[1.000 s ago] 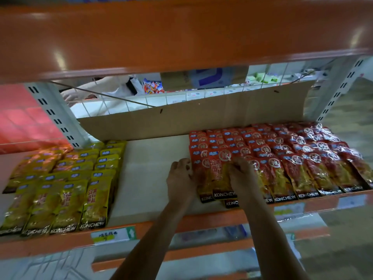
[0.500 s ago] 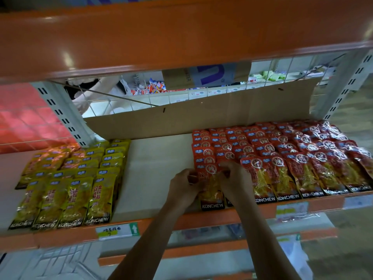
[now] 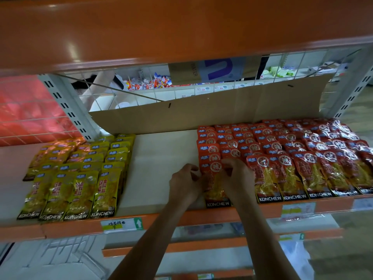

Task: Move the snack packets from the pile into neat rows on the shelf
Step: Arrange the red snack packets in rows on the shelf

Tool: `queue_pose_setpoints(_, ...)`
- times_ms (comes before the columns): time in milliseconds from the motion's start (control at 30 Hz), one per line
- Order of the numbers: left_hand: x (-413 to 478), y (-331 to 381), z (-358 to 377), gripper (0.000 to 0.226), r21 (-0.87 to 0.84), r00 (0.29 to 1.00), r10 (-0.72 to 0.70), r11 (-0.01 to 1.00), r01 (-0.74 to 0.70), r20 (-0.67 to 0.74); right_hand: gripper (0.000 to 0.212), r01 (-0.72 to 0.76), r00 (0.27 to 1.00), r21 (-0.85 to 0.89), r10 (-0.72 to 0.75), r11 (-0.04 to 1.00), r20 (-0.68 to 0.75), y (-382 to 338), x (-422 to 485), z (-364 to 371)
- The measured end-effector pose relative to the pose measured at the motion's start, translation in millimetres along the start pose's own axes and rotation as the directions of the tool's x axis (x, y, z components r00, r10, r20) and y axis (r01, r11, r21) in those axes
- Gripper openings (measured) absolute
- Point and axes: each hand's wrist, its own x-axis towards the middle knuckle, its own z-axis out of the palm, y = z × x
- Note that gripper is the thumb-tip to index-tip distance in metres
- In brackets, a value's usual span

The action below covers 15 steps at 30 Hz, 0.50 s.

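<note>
The fingers (image 3: 194, 172) of the left hand (image 3: 184, 183) are curled, pinching the left edge of one red packet (image 3: 215, 188). The fingers (image 3: 227, 164) of the right hand (image 3: 237, 176) are curled on its upper right edge.

Packet: red top with a white round emblem, clear window showing yellow-orange contents, black base band lettered KONCHEW. It lies flat at the front of the shelf (image 3: 161, 158), long axis front to back, black band toward the front edge.

It sits at the left end of the red packets (image 3: 292, 150), which overlap in rows; total not countable. Yellow packets (image 3: 80, 178) lie well apart to the left, same heading, four in the front row. One cardboard sheet (image 3: 201, 112) stands behind.
</note>
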Motion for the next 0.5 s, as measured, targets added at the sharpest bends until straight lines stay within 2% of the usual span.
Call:
queue_pose_setpoints(67,-1.9,-1.7,-5.3,0.043,-0.029,0.999,0.019,0.999,-0.020,-0.046,0.027,0.029,0.999,0.000,-0.029,1.000,-0.015,-8.0,-3.0,6.8)
queue_pose_setpoints(200,-6.2,-19.3,-23.8,0.032,0.034,0.976,0.129,0.992,-0.125,-0.177,0.013,0.153,0.988,-0.017,-0.153,0.988,0.022,-32.0,-13.1,29.7)
queue_pose_setpoints(367,-12.0,-67.1,-67.6,0.027,0.140,0.927,0.207,0.975,-0.171,-0.312,0.029,0.224,0.968,-0.002,-0.222,0.975,0.116,-76.4,-29.8,71.9)
queue_pose_setpoints(500,-29.0,-121.6,-126.5,0.035,0.259,0.896,0.213,0.959,-0.115,-0.389,0.032,0.284,0.939,-0.017,-0.274,0.959,0.209,-130.1,-55.3,122.6)
